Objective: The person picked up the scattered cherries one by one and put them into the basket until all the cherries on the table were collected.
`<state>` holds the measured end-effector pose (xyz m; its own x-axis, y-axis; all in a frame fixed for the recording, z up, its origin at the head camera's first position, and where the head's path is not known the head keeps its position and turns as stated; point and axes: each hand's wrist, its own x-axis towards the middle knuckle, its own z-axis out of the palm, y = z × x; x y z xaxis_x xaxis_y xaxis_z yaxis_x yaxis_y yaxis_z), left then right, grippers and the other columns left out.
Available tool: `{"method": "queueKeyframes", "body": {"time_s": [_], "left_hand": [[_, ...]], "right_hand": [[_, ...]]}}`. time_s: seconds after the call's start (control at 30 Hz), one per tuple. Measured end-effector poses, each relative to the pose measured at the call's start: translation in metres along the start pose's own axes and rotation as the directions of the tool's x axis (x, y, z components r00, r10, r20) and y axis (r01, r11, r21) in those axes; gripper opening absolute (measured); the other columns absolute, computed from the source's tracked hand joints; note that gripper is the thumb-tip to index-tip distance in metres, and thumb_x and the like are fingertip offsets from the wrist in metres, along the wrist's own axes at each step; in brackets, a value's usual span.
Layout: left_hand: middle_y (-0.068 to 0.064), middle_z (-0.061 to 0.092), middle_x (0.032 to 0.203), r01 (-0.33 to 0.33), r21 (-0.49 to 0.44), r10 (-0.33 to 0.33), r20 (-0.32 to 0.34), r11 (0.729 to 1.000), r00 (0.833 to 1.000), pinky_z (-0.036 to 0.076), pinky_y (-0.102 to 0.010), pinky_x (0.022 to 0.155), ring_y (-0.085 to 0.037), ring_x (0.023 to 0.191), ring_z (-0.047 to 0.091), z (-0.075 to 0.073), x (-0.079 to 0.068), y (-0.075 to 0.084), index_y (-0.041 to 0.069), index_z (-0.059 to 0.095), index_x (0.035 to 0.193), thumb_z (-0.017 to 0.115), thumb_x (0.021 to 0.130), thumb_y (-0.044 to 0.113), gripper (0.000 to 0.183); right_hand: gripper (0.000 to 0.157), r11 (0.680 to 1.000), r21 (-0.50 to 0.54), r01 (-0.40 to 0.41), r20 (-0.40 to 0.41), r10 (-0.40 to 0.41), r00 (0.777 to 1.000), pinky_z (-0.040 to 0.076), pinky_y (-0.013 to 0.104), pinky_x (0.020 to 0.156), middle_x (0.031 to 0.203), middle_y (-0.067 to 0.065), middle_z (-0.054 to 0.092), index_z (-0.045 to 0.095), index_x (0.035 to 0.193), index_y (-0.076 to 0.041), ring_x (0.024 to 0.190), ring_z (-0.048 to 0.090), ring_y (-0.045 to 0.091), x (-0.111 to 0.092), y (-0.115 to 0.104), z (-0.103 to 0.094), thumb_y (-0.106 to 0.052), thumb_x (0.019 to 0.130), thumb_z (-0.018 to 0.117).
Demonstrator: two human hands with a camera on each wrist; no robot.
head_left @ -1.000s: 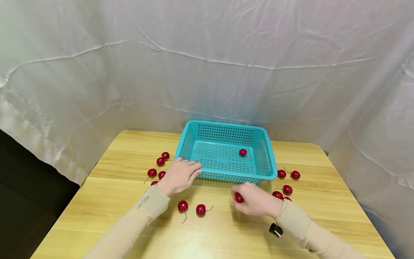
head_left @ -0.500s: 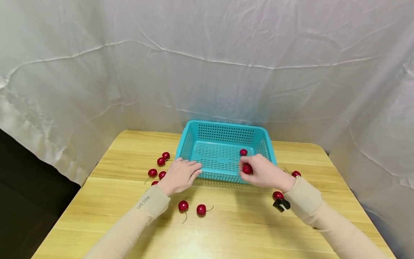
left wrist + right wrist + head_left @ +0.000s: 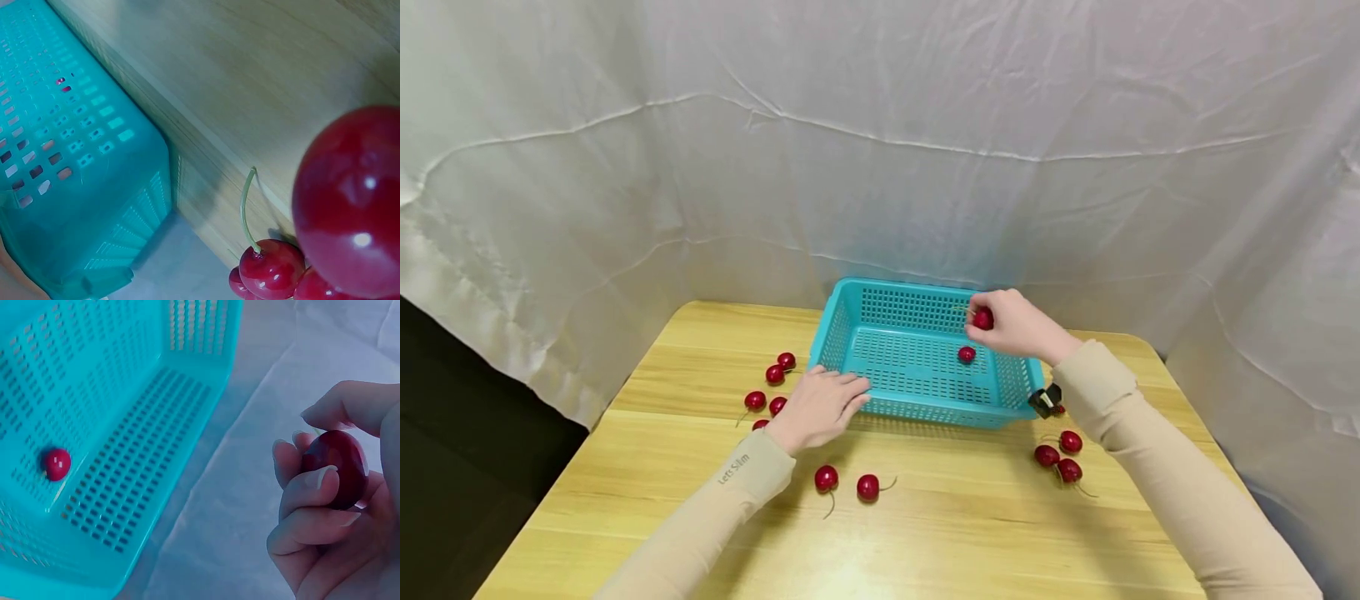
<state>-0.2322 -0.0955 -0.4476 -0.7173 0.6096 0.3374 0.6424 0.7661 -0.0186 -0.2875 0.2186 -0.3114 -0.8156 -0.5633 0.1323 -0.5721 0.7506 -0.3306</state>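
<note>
My right hand (image 3: 1017, 323) pinches a red cherry (image 3: 337, 467) between thumb and curled fingers, high over the right rear part of the turquoise basket (image 3: 925, 405). Its thin stem pokes out to the left in the head view. One cherry (image 3: 967, 354) lies on the basket floor, below the held one. My left hand (image 3: 822, 408) rests on the front left rim with its fingers fairly straight. Close by that hand are several cherries (image 3: 775, 374) on the table, and in the left wrist view one large cherry (image 3: 356, 203) looms near the camera.
On the wooden table (image 3: 925, 542), two stemmed cherries lie in front, including one cherry (image 3: 868, 487) with its stem pointing right. Several more, such as a cherry (image 3: 1069, 471), sit right of the basket under the right forearm. A grey curtain (image 3: 880, 183) hangs behind the table.
My right hand has carried the cherry up from the table in front, over the basket's front rim and on toward its right rear corner. The left hand stays put on the rim.
</note>
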Motion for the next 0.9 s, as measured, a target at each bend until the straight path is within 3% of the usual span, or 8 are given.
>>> {"method": "queueKeyframes", "body": {"time_s": [0.2, 0.37, 0.63, 0.9], "left_hand": [[0.002, 0.073, 0.126, 0.008, -0.012, -0.008, 0.009, 1.0, 1.0, 0.05, -0.038, 0.088, -0.022, 0.111, 0.071, 0.0, -0.001, 0.0, 0.022, 0.067, 0.122, 0.043, 0.107, 0.037, 0.033], [0.002, 0.073, 0.125, 0.009, -0.014, -0.009, 0.011, 1.0, 1.0, 0.05, -0.038, 0.089, -0.021, 0.112, 0.071, 0.0, 0.0, 0.0, 0.021, 0.067, 0.122, 0.042, 0.107, 0.038, 0.033], [0.002, 0.072, 0.128, 0.014, -0.004, -0.014, 0.021, 1.0, 1.0, 0.049, -0.038, 0.092, -0.021, 0.115, 0.07, 0.0, 0.0, 0.0, 0.022, 0.067, 0.127, 0.043, 0.107, 0.038, 0.035], [0.002, 0.073, 0.127, 0.013, -0.005, -0.012, 0.013, 1.0, 1.0, 0.049, -0.038, 0.089, -0.021, 0.113, 0.071, 0.002, 0.0, -0.001, 0.022, 0.068, 0.124, 0.046, 0.106, 0.036, 0.032]], "right_hand": [[0.006, 0.998, -0.027, -0.062, 0.034, 0.063, 0.997, 0.039, 0.03, 0.059, 0.069, 0.005, 0.053, 0.061, 0.088, -0.005, 0.057, 0.044, 0.018, 0.023, 0.014, 0.001, -0.01, 0.091, 0.062], [0.009, 0.989, -0.086, -0.122, 0.071, 0.129, 0.989, 0.04, 0.03, 0.058, 0.07, 0.006, 0.054, 0.061, 0.09, -0.004, 0.058, 0.046, 0.018, 0.034, 0.028, 0.015, -0.012, 0.092, 0.064], [0.013, 0.962, -0.214, -0.171, 0.161, 0.208, 0.965, 0.037, 0.03, 0.058, 0.063, 0.003, 0.049, 0.06, 0.086, -0.006, 0.054, 0.043, 0.016, 0.035, 0.049, 0.034, -0.016, 0.092, 0.065], [0.014, 0.945, -0.257, -0.201, 0.265, 0.269, 0.926, 0.04, 0.03, 0.061, 0.073, 0.006, 0.055, 0.062, 0.094, -0.005, 0.061, 0.048, 0.017, 0.041, 0.055, 0.047, -0.019, 0.093, 0.066]]}}
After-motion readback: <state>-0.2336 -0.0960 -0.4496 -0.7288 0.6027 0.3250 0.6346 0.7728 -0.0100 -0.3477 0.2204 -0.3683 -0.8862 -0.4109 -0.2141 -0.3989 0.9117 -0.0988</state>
